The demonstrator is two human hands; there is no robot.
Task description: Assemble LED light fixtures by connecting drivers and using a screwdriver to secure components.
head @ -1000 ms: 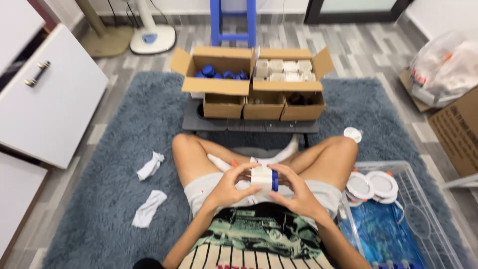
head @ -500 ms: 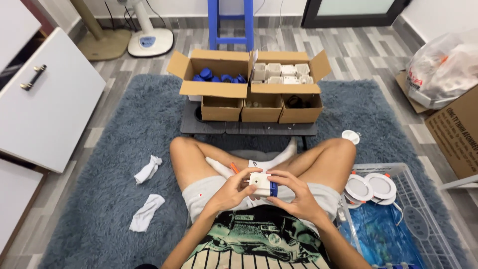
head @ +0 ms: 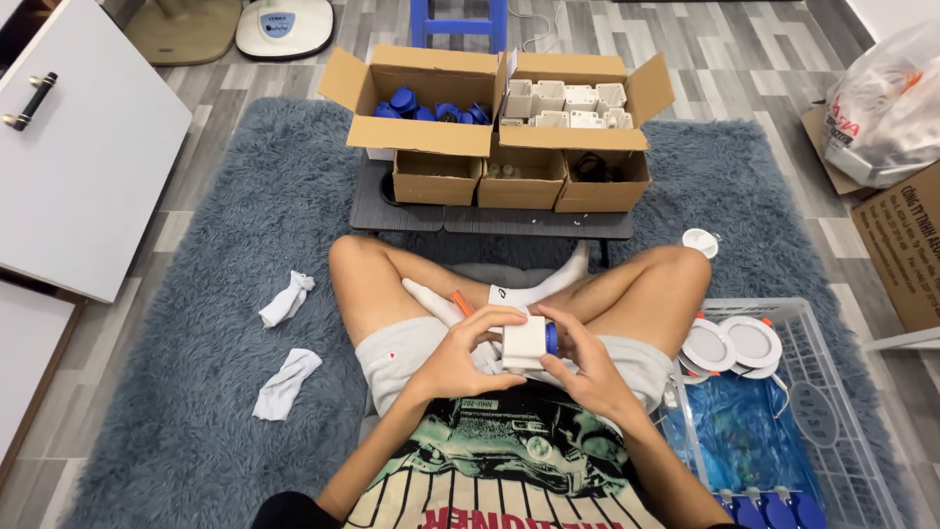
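I sit cross-legged on a blue-grey shaggy rug (head: 215, 294). Both hands hold a small white plastic box (head: 524, 342) over my lap. My left hand (head: 458, 355) grips its left side with fingers curled over the top. My right hand (head: 580, 364) holds the right side, where a blue round cap (head: 551, 338) sits against the box. An orange-handled tool (head: 460, 303) lies on my leg just behind the hands.
Ahead, on a low dark board (head: 490, 216), stand open cardboard boxes: one with blue parts (head: 426, 106), one with white boxes (head: 568, 103), three smaller ones in front. A white wire basket (head: 832, 392) at my right holds round white lamps (head: 732, 343) and blue parts. Two white cloths (head: 284, 382) lie left.
The hands and the white box stay over my lap with small shifts of the fingers. The view has tilted slightly.
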